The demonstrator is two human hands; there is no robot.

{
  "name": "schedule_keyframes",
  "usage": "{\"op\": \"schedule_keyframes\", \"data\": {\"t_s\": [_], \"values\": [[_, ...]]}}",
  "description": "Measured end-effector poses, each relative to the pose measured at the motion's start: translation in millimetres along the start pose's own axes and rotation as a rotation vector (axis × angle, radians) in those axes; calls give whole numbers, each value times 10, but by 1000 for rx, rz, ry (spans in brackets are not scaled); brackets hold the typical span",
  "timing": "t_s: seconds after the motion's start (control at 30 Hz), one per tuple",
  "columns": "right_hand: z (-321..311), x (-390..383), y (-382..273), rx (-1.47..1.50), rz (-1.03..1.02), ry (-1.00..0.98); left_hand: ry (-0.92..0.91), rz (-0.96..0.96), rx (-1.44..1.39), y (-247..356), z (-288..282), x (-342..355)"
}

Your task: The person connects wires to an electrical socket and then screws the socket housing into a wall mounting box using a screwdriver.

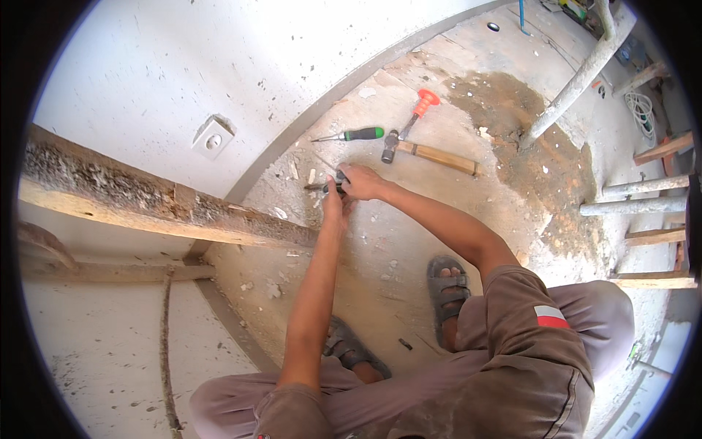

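Observation:
My left hand (334, 205) and my right hand (364, 183) meet low over the dusty floor, close to the wall. Both are closed around a small dark tool (338, 179). A dark pointed end juts out to the left, and a thin rod or wire runs up from it. Fingers cover most of it, so its kind is unclear. Just beyond my hands lies a screwdriver (363, 134) with a green and black handle. To its right, a hammer (442, 158) with a wooden handle rests against a chisel (423, 108) with an orange hand guard.
A rough wooden beam (161, 201) crosses from the left, ending near my left forearm. A white socket (213, 137) sits in the wall. Whitish poles (578, 80) and timber pieces (654, 237) stand at the right, near a coiled white cable (640, 115). Debris litters the floor.

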State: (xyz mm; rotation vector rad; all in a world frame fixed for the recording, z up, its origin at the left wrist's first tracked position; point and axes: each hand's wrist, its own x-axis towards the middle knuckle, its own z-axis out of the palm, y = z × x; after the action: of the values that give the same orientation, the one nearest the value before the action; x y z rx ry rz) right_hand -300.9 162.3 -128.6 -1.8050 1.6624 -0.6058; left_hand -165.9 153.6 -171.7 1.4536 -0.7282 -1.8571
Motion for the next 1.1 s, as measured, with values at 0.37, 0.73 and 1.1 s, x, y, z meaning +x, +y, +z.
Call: {"op": "schedule_keyframes", "data": {"t_s": [0.37, 0.73, 1.1], "values": [[177, 65, 196, 123, 64, 219, 207, -41, -69, -249, 106, 314], [-1599, 127, -261, -494, -291, -162, 443, 531, 266, -222, 378, 417], [-2112, -567, -206, -175, 33, -231, -308, 382, -446, 109, 1755, -1004]]}}
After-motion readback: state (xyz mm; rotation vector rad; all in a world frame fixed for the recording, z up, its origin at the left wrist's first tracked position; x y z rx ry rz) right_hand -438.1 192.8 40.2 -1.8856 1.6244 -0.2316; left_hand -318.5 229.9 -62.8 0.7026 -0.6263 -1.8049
